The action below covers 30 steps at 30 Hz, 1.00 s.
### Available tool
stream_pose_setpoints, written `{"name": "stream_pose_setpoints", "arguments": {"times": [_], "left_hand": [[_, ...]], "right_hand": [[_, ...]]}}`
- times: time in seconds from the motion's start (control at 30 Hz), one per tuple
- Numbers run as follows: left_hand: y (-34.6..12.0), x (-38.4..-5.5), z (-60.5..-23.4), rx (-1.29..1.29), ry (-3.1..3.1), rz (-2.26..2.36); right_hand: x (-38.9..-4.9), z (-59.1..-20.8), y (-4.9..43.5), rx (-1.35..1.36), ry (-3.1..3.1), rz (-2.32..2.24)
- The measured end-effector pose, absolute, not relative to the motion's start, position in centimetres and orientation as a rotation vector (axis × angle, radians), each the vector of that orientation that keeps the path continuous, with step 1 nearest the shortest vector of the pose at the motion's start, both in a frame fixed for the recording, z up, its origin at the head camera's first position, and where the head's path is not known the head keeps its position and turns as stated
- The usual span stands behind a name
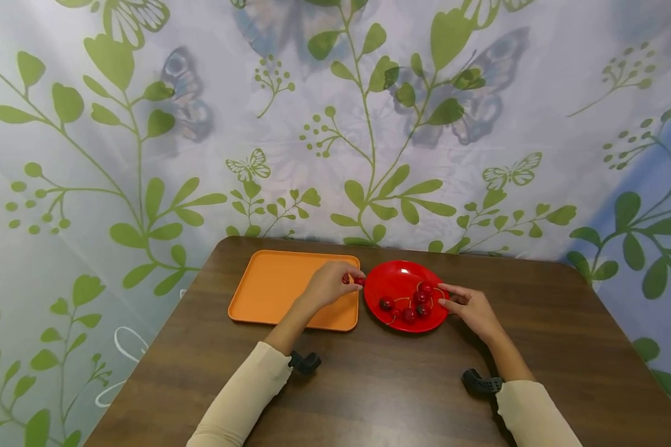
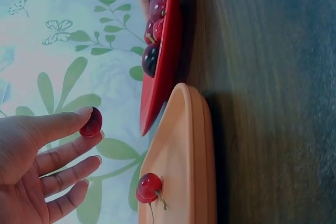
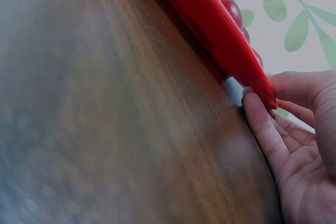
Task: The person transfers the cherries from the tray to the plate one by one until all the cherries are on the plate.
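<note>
My left hand [image 1: 328,284] pinches a dark red cherry [image 2: 92,123] between thumb and forefinger, the other fingers spread. It is above the right part of the orange tray [image 1: 279,279], near the plate's left edge. Another cherry [image 2: 149,187] with a stem lies on the tray. Beside the tray stands a red plate [image 1: 388,276] with several cherries [image 1: 409,315], some dark, some with stems. My right hand [image 1: 474,310] grips the plate's right rim, thumb on one side and fingers on the other, as the right wrist view shows.
Tray and plate stand side by side toward the back of a brown wooden table [image 1: 380,391]. A curtain [image 1: 291,124] printed with leaves and butterflies hangs right behind the table's back edge. Dark wrist mounts [image 1: 304,362] sit on both forearms.
</note>
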<state>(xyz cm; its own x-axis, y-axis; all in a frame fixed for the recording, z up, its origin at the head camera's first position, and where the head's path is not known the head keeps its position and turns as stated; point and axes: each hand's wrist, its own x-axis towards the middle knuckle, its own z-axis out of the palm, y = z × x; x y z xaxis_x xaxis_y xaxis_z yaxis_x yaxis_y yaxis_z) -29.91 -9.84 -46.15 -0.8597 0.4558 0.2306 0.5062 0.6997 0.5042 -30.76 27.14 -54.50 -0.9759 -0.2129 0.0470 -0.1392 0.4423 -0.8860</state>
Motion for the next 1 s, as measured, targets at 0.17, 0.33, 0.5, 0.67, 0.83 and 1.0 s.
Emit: {"name": "stream_pose_setpoints", "arguments": {"times": [0.17,0.33,0.5,0.67,0.83,1.0], "left_hand": [[-9.7,-29.7,-46.2,-0.796,-2.820,-0.883],[-9.4,-29.4,-46.3,-0.804,-2.823,-0.885],[-8.7,-29.5,-46.4,-0.833,-2.849,-0.850],[-7.9,-29.9,-46.2,-0.852,-2.877,-0.766],[-7.4,-30.3,-46.1,-0.868,-2.897,-0.682],[-6.9,-30.8,-46.5,-0.900,-2.921,-0.652]], "right_hand": [[-30.9,-54.3,27.0,-0.331,2.583,-1.598],[-31.0,-54.3,26.9,-0.313,2.569,-1.620],[-30.9,-54.4,27.0,-0.306,2.573,-1.630],[-30.8,-54.4,27.1,-0.291,2.563,-1.648],[-30.6,-53.9,27.1,-0.309,2.560,-1.646],[-30.5,-53.9,27.2,-0.303,2.564,-1.649]]}}
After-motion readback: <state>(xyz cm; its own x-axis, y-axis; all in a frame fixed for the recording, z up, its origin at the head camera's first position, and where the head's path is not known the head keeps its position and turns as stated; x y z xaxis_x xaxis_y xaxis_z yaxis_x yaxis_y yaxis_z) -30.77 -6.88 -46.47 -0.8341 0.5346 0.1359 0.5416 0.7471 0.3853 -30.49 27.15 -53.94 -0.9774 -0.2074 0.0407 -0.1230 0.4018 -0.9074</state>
